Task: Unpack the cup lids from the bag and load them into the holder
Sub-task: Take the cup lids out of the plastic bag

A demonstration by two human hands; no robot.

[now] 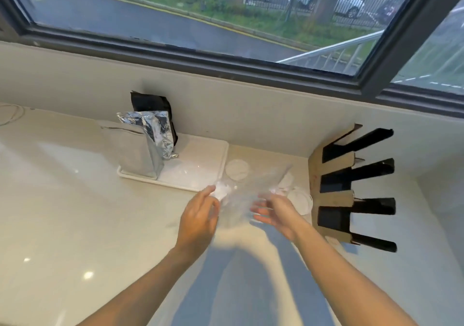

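Café or drink-shop prep counter, likely. Pale glossy countertop (62, 200) under a street-facing window (175, 17); wall-side cup and lid holder (351, 190) with black slots. White tray (195, 172) holds foil pouches (150, 135); loose cup lids (237, 169) lie beside it.

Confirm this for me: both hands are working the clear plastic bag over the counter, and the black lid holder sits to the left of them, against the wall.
Wrong side. The head view shows the black lid holder to the right of the hands, against the wall. The rest holds: left hand and right hand both work the clear plastic bag over the counter.
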